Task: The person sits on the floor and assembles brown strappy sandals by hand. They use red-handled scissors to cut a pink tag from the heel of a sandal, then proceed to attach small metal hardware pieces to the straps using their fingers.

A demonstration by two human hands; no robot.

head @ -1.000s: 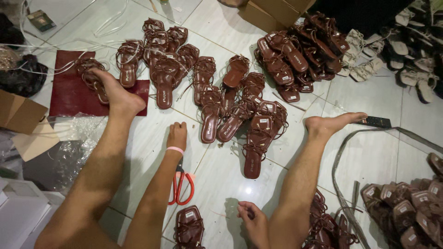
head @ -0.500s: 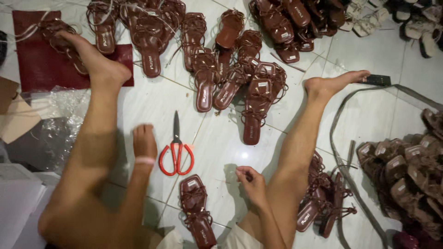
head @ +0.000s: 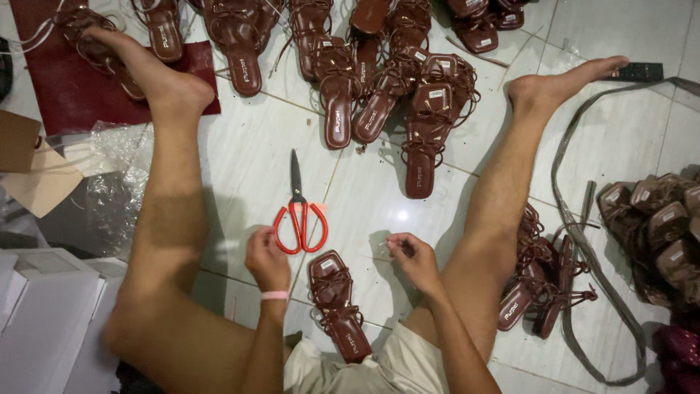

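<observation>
Loosely, left hand (head: 266, 257) by scissors (head: 299, 211) — right hand (head: 412, 259) pinched

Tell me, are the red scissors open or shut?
Shut. The scissors lie flat on the floor, blades together in one dark point, red handles side by side.

White boxes (head: 51, 321) stacked at lower left.

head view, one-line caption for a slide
Seated person's left hand beside red scissors, right hand pinching something small above a brown strappy sandal.
</observation>
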